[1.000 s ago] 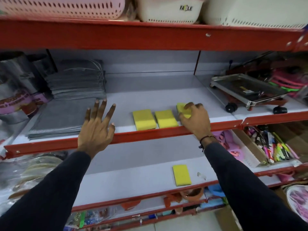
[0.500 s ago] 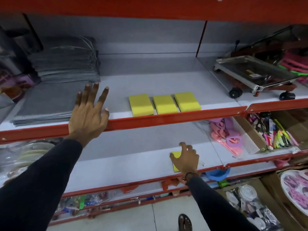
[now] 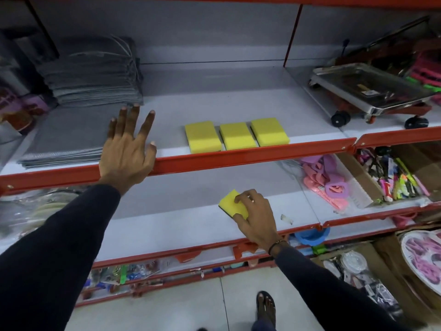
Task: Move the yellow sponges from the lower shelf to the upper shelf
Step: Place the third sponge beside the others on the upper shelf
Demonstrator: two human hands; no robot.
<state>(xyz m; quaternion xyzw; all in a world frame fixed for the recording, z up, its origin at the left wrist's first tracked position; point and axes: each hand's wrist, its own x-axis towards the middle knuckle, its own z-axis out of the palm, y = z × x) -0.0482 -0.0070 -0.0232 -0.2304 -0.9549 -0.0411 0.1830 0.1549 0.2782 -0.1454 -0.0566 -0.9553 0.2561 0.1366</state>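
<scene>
Three yellow sponges lie side by side near the front edge of the upper shelf: the left one, the middle one and the right one. A fourth yellow sponge with a dark underside is over the lower shelf, tilted, with one end raised. My right hand is shut on it, fingers over its top. My left hand rests open, fingers spread, on the red front lip of the upper shelf, left of the sponges.
Folded grey cloths and flat grey mats fill the upper shelf's left. A steel wheeled tray stands at its right. Pink and purple plastic items and a box of pens sit right of the lower shelf.
My right hand left the third sponge on the upper shelf, dropped to the lower shelf and took hold of the last sponge, tipping it up. My left hand stayed on the shelf lip.
</scene>
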